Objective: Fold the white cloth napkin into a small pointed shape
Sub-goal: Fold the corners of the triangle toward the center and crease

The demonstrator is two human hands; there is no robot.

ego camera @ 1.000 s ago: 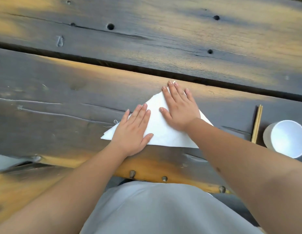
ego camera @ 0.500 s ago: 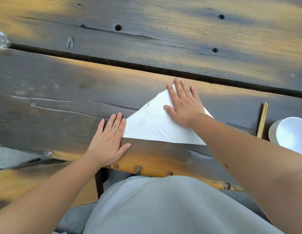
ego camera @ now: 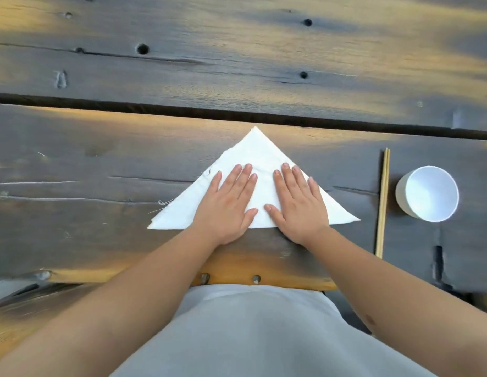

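Now: napkin [ego camera: 260, 153] (triangle) under left hand [ego camera: 228, 205], right hand [ego camera: 298, 204], both flat.

No readable text, labels or numbers anywhere.

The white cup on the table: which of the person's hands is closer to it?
The right. The right hand lies flat on the white cloth napkin, with the chopsticks between it and the white cup. The left hand lies flat farther away, beyond the right.
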